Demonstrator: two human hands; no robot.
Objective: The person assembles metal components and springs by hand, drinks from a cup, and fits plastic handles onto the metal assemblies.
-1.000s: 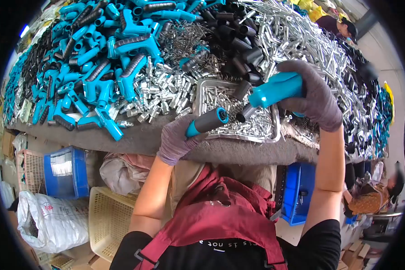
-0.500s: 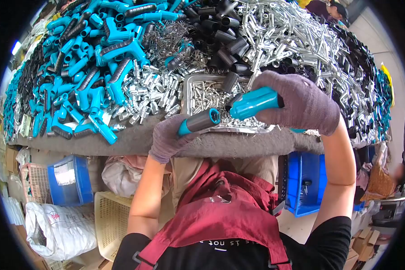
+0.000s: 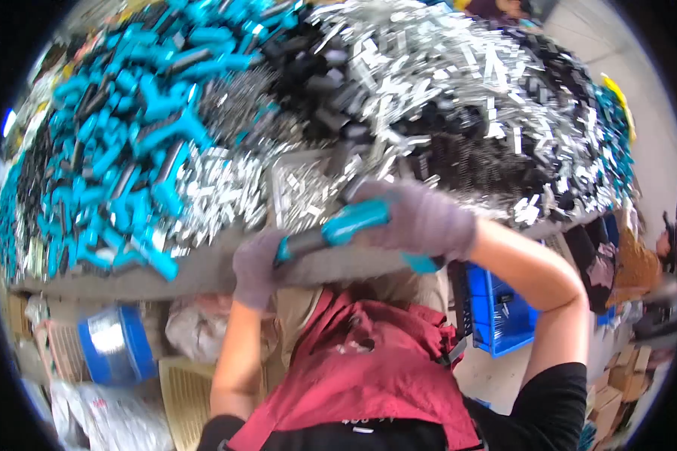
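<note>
Both of my hands wear purple-grey gloves and the picture is blurred by motion. My left hand [image 3: 257,267] is closed around a short black tube [image 3: 307,243] with teal at its near end. My right hand [image 3: 421,223] grips a teal gun-shaped plastic body [image 3: 356,221]; part of its teal handle [image 3: 421,263] shows below the glove. The body's front end meets the tube's far end, roughly in one line. How deep they fit together cannot be made out. Just behind them lies a metal tray [image 3: 278,192] of small silver parts.
Heaps cover the grey-padded table: teal gun-shaped bodies [image 3: 120,158], silver fittings [image 3: 218,192], springs [image 3: 241,105], black tubes [image 3: 327,83] and silver rods [image 3: 444,60]. The padded table edge [image 3: 180,270] runs before me. Below stand blue crates [image 3: 496,308] and a cream basket [image 3: 188,395]. Another person [image 3: 496,9] is at the far side.
The gap between the teal body and the black tube has closed. My right hand has moved left and down; my left hand sits slightly lower. The whole view has shifted.
</note>
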